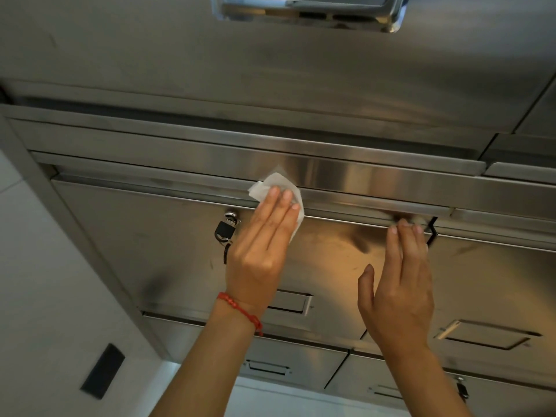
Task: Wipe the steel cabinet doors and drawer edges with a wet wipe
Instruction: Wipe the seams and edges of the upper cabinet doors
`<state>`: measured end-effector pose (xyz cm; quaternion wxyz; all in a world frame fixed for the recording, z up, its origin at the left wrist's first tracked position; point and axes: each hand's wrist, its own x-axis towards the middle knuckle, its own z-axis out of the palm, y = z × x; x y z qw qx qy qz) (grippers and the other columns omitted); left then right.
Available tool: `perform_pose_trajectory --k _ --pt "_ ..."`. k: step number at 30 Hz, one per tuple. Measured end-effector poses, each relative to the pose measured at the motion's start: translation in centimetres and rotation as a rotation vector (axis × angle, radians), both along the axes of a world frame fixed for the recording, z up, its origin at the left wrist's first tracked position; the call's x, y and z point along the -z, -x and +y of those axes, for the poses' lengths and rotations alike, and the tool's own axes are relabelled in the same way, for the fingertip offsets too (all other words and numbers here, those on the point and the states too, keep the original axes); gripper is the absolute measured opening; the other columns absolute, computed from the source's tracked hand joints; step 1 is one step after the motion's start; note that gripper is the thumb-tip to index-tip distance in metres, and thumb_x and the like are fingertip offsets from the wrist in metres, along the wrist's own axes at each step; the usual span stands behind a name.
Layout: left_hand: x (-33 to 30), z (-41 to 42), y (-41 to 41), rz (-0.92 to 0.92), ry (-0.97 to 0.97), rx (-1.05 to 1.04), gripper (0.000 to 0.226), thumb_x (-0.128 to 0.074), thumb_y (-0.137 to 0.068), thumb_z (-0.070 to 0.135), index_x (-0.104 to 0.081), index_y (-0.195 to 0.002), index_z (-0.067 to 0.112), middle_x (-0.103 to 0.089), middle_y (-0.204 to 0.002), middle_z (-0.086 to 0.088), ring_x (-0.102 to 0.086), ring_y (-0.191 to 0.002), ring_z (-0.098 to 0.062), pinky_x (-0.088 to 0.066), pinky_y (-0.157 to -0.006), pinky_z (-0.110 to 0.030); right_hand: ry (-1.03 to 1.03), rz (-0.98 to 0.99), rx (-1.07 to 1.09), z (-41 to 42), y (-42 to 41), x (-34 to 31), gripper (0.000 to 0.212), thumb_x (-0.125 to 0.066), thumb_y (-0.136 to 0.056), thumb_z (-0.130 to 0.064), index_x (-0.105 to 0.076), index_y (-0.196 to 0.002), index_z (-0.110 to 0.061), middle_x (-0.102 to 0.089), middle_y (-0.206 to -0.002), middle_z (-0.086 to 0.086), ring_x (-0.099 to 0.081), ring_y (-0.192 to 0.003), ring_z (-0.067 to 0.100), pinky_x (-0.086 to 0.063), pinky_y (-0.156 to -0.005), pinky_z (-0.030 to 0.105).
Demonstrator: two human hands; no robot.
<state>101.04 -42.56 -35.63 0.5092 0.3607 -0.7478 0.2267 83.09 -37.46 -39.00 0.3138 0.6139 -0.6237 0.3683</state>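
Note:
A white wet wipe [272,183] lies against the top edge of a steel cabinet door [168,242], just under a steel drawer edge [361,173]. My left hand [261,245], with a red bracelet on the wrist, presses the wipe flat with straight fingers. My right hand [397,281] is to the right, its straight fingertips touching the same top edge of the door near the gap to the neighbouring door.
A black padlock [224,230] hangs on the door left of my left hand. Recessed handles [290,300] sit lower on the doors, and a large one [310,10] on the panel above. A white wall [39,281] with a dark plate [102,371] is at the left.

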Motion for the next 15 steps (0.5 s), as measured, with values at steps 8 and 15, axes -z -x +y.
perform_pose_trajectory --k 8,15 --pt "0.0 -0.1 -2.0 -0.007 0.003 -0.073 0.031 -0.067 -0.081 -0.004 -0.062 -0.111 -0.008 -0.059 -0.119 -0.023 -0.053 -0.116 -0.035 -0.047 -0.096 -0.044 -0.002 0.017 0.014 0.1 0.1 0.0 0.054 -0.055 -0.083 -0.004 -0.042 -0.132 0.012 -0.042 -0.137 0.03 -0.031 -0.134 0.037 -0.037 -0.104 0.053" --pt "-0.3 -0.1 -1.1 -0.034 0.014 0.014 0.029 -0.066 -0.083 -0.004 -0.062 -0.111 -0.007 -0.06 -0.119 -0.021 -0.054 -0.116 -0.033 -0.05 -0.094 -0.043 0.011 0.006 0.024 0.0 -0.3 0.0 0.053 -0.055 -0.083 -0.004 -0.042 -0.131 0.014 -0.043 -0.136 0.031 -0.031 -0.134 0.038 -0.038 -0.103 0.054"
